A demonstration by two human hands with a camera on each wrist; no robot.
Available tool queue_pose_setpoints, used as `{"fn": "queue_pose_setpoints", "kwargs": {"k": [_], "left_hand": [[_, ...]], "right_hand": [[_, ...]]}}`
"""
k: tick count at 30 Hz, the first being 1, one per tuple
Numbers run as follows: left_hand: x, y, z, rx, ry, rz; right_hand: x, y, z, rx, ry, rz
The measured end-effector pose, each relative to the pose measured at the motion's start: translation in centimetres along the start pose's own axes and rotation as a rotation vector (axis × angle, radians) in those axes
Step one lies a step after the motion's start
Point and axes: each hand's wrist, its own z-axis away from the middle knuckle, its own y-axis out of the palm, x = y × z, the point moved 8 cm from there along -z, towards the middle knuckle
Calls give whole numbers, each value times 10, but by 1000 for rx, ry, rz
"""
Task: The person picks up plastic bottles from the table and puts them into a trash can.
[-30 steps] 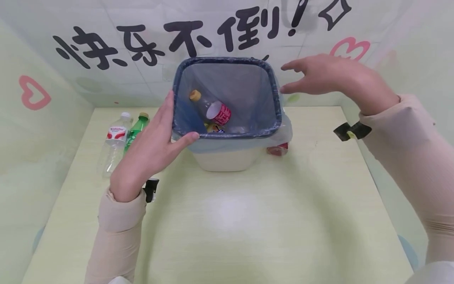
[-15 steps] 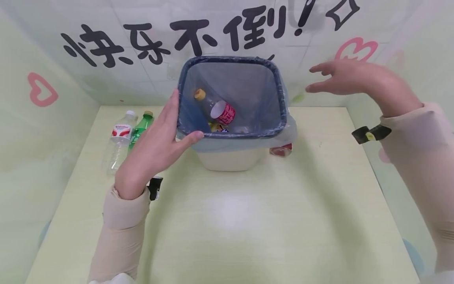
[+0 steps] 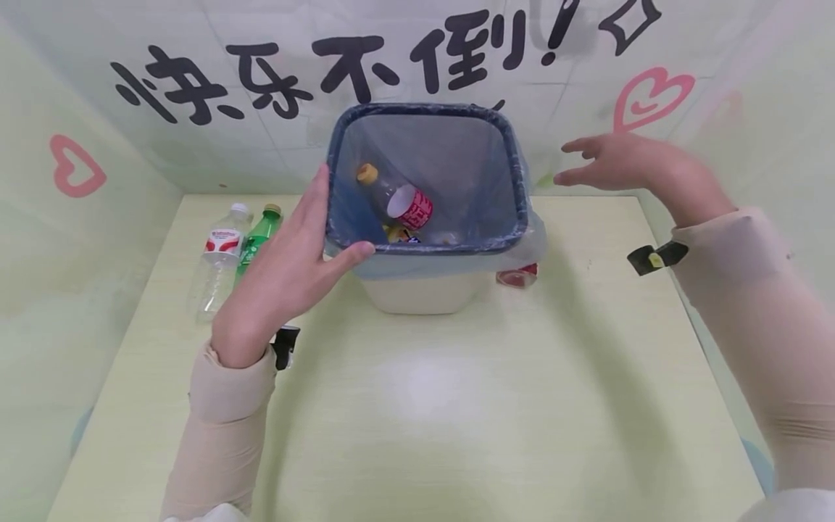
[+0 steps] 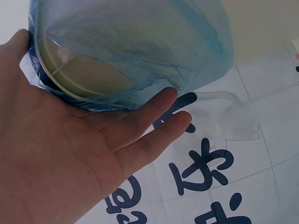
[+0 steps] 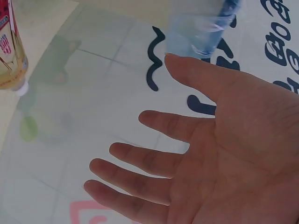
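A pale trash bin stands at the back of the table, lined with a blue plastic bag folded over its rim. Inside lies a clear bottle with an orange cap and pink label; beside it is a small yellow item. My left hand rests against the bin's left side, thumb over the near left rim and fingers straight along the wall; the left wrist view shows these fingers extended. To the right of the bin, my right hand is in the air, holding nothing, fingers spread.
Left of the bin lie a clear bottle with a white cap and a green bottle, partly behind my left hand. A red-sided item shows under the bag's right edge. A red-labelled bottle appears in the right wrist view. A printed wall backs the table.
My right hand has moved away from the bin's right rim, to the right and slightly down. My left hand stays on the bin, and the head view has shifted slightly.
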Motion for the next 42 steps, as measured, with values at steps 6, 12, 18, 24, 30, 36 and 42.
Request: {"fn": "queue_pose_setpoints", "kwargs": {"k": [6,12,18,24,30,36,42], "left_hand": [[-1,0,-1,-1,11,0],[-1,0,-1,-2,2,-3],[-1,0,0,-2,0,-4],[-1,-1,1,-11,5,0],[0,-1,2,-12,11,-5],[1,0,3,-9,6,-11],[0,0,3,-19,14,-3]], "right_hand": [[-5,22,-14,-13,-12,-70],[-4,43,-28,-31,-17,-83],[-5,57,-36,-44,-15,-75],[-4,66,-45,-66,-29,-77],[-1,80,-54,-66,-39,-103],[1,93,-62,-84,-29,-101],[6,99,-65,-115,-31,-145]]}}
